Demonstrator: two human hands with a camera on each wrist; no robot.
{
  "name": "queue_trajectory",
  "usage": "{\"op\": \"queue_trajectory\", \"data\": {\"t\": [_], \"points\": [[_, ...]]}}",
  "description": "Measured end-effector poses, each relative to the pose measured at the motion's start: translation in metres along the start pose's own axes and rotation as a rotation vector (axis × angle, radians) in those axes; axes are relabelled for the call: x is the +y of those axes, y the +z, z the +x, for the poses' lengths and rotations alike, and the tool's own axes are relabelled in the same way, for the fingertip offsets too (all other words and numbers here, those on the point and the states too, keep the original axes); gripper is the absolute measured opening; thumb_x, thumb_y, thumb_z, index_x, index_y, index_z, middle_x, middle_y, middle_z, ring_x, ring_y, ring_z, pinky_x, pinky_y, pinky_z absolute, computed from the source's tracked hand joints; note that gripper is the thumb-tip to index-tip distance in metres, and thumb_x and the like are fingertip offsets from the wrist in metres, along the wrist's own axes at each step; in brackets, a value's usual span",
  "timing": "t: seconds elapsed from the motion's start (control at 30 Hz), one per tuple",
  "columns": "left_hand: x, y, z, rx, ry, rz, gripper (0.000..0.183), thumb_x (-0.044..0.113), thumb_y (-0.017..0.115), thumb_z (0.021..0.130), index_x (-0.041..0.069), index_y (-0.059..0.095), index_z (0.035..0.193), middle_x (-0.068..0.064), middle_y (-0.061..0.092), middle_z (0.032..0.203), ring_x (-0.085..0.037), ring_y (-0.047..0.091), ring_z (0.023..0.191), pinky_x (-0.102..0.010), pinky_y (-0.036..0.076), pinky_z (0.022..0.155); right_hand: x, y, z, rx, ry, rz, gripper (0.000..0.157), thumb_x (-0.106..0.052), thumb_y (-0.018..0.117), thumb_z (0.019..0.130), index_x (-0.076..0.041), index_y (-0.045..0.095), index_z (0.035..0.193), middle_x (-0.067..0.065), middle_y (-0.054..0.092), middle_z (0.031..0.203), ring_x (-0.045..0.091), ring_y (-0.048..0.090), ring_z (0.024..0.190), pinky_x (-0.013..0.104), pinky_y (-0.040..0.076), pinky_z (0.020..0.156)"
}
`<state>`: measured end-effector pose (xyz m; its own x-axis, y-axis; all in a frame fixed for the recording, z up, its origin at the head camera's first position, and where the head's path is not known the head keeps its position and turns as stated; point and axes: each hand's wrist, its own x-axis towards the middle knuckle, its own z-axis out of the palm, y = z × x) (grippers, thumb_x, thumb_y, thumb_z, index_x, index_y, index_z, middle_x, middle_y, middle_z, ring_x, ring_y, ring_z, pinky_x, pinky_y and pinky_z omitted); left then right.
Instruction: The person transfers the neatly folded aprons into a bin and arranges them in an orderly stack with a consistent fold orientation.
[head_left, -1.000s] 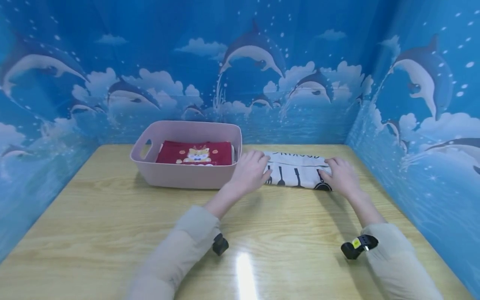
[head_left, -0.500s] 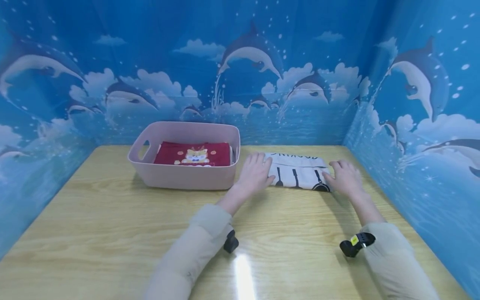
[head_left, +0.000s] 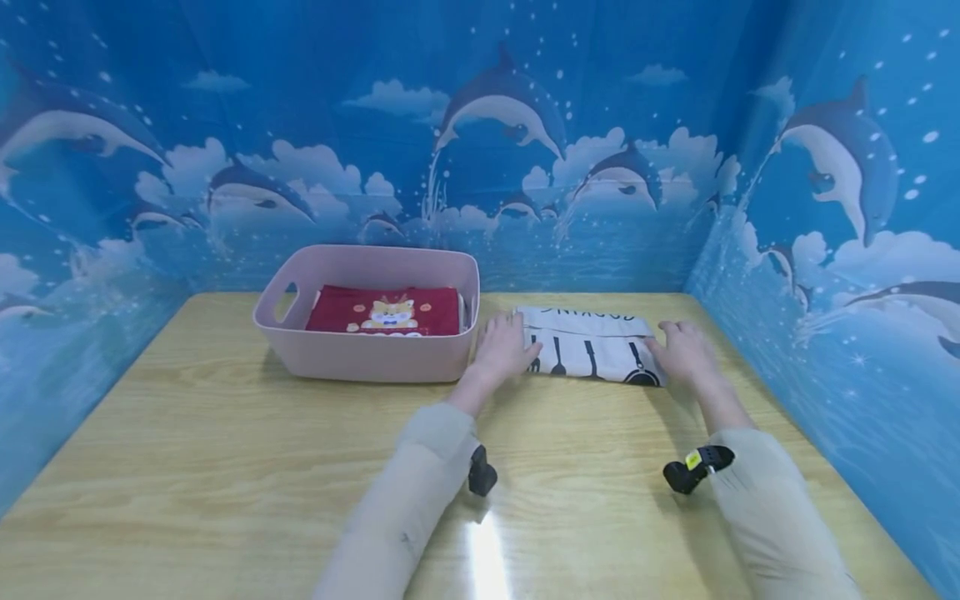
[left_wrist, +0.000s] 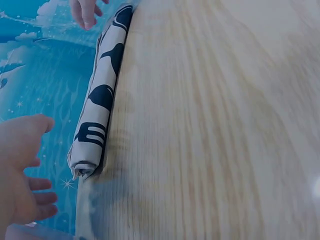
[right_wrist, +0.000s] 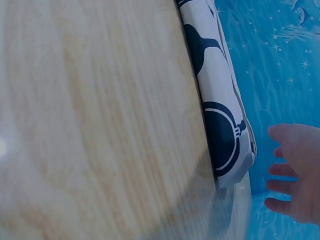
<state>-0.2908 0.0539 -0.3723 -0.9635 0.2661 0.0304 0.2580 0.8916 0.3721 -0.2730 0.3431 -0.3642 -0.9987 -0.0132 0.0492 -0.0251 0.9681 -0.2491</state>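
Observation:
A folded white cloth (head_left: 588,343) printed with black kitchen utensils and lettering lies flat on the table, right of the basket. My left hand (head_left: 501,346) is at its left end, between cloth and basket. At the right end is my right hand (head_left: 684,354), its fingers by the cloth's edge. In the left wrist view, the left hand (left_wrist: 22,170) has spread fingers and stands apart from the cloth roll-like front edge (left_wrist: 102,95). The right wrist view shows the right hand (right_wrist: 297,172) with loose fingers, holding nothing, beside the cloth (right_wrist: 220,115).
A pink plastic basket (head_left: 375,358) with handle holes stands at the back left. Inside lies a folded dark red cloth (head_left: 337,310) with a cartoon animal print. Blue dolphin-patterned curtains (head_left: 480,167) hang behind and beside the wooden table (head_left: 225,467).
My left hand has shifted slightly left, uncovering more of the cloth's left end and its printed fork. My right hand has moved a little left. The basket stays in place.

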Motion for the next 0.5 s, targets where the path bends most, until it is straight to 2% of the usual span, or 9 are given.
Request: {"op": "queue_trajectory", "data": {"t": [0.17,0.3,0.4,0.5], "points": [[0.003,0.003,0.004,-0.055,-0.127,-0.25,0.074,0.044,0.05,0.093,0.008,0.018,0.148,-0.018,0.019,0.15,-0.033,0.019,0.137,-0.046,0.02,0.111,0.004,-0.001,0.007,-0.081,0.037,0.083,0.055,-0.024,0.038,0.099,0.019,0.029,0.133,0.041,0.03,0.132,0.054,0.026,0.123,0.06,0.023,0.103],[0.003,0.007,0.007,-0.057,-0.214,-0.417,0.07,0.041,0.052,0.093,0.006,0.023,0.146,-0.017,0.024,0.148,-0.034,0.024,0.134,-0.047,0.023,0.109,0.005,-0.001,0.01,-0.15,0.089,0.147,0.057,-0.027,0.035,0.1,0.018,0.028,0.134,0.04,0.034,0.131,0.052,0.032,0.121,0.058,0.029,0.101],[0.004,0.009,0.01,-0.041,-0.262,-0.537,0.067,0.037,0.053,0.093,0.001,0.027,0.143,-0.019,0.03,0.145,-0.034,0.03,0.132,-0.045,0.027,0.108,0.003,-0.001,0.01,-0.186,0.126,0.186,0.059,-0.028,0.034,0.1,0.018,0.027,0.134,0.039,0.032,0.133,0.052,0.03,0.122,0.057,0.029,0.101],[0.005,0.01,0.013,-0.03,-0.3,-0.665,0.067,0.034,0.053,0.093,-0.001,0.025,0.143,-0.021,0.029,0.145,-0.033,0.031,0.131,-0.042,0.029,0.107,0.001,-0.002,0.012,-0.197,0.157,0.222,0.059,-0.028,0.034,0.1,0.019,0.026,0.134,0.039,0.028,0.135,0.052,0.026,0.124,0.057,0.026,0.103]]}}
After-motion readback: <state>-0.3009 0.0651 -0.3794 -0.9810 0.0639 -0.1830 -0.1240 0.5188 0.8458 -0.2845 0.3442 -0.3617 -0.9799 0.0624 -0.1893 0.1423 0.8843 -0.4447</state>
